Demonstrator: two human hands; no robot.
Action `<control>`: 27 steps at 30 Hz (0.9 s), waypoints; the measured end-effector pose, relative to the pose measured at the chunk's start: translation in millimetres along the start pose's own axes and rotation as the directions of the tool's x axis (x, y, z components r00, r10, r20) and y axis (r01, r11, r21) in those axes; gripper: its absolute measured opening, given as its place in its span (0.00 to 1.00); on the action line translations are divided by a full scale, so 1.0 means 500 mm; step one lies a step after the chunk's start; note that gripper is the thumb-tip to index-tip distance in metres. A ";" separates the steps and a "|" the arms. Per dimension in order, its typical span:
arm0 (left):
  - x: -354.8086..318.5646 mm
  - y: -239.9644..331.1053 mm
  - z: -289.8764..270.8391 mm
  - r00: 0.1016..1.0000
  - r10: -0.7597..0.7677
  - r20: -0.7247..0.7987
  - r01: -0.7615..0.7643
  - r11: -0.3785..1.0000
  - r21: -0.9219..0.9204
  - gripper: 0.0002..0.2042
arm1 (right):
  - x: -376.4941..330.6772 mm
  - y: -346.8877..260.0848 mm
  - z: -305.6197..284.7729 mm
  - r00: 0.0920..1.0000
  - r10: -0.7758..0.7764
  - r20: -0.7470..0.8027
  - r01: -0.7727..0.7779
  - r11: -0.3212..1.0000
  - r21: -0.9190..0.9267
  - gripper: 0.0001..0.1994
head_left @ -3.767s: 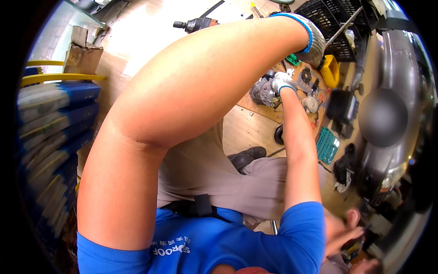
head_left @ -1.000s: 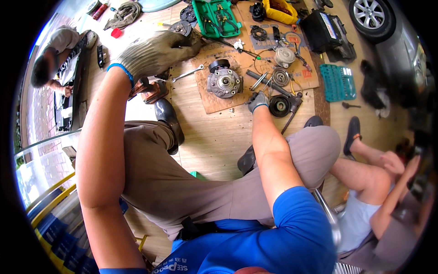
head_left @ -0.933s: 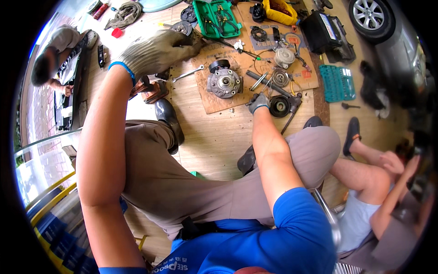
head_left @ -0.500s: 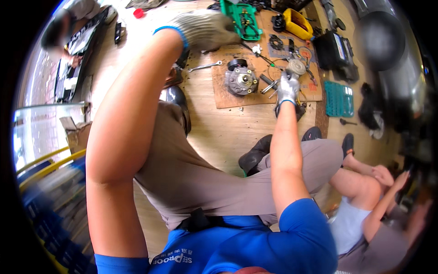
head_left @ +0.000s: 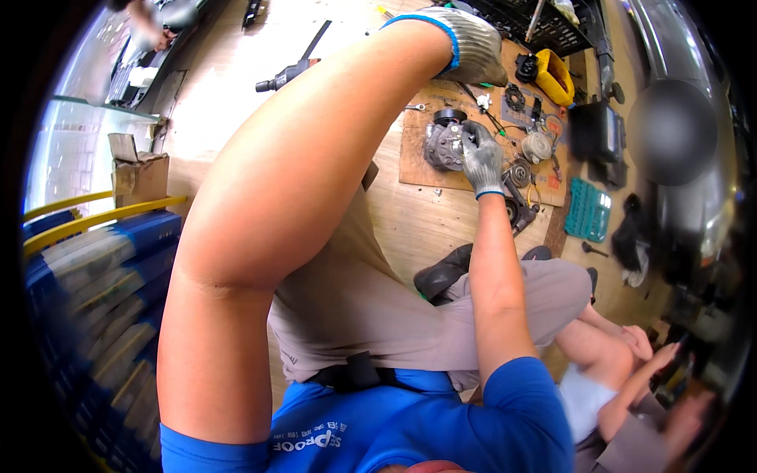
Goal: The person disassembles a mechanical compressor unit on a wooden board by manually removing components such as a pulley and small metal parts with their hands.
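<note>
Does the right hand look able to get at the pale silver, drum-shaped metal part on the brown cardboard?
Likely yes: the right hand is at the rounded grey metal housing, and the drum-shaped part lies just to the hand's right, with nothing tall showing between.

Open floor between shoe and cardboard, metal unit beyond
</note>
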State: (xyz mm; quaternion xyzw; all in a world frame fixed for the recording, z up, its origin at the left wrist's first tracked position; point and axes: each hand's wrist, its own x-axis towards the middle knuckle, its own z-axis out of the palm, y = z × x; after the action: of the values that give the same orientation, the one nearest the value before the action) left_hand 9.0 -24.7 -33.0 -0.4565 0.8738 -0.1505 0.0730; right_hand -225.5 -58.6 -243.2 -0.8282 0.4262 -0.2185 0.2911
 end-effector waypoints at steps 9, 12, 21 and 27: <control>-0.019 -0.003 -0.001 0.998 -0.047 -0.043 0.042 0.994 -0.099 0.10 | -0.002 0.006 0.036 1.000 -0.001 -0.012 0.000 0.996 -0.088 0.12; -0.017 -0.002 -0.009 0.998 -0.050 -0.045 0.046 0.994 -0.096 0.10 | 0.005 0.027 0.047 0.997 -0.063 -0.042 0.058 0.991 -0.117 0.12; -0.021 -0.001 -0.038 0.966 -0.213 0.147 0.254 0.889 -0.380 0.14 | -0.004 0.013 0.056 0.993 0.056 0.101 -0.068 0.991 0.118 0.08; -0.034 0.006 -0.059 0.850 -0.436 0.297 0.521 0.608 -0.598 0.22 | 0.008 -0.035 0.053 0.909 0.386 0.157 -0.402 0.912 0.085 0.14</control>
State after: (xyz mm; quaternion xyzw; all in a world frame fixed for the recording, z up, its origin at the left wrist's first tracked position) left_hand 8.7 -3.2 -6.1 -0.6770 0.7084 0.1815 -0.0829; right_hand -197.3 -46.0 -250.5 -0.7199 0.5502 -0.1221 0.4050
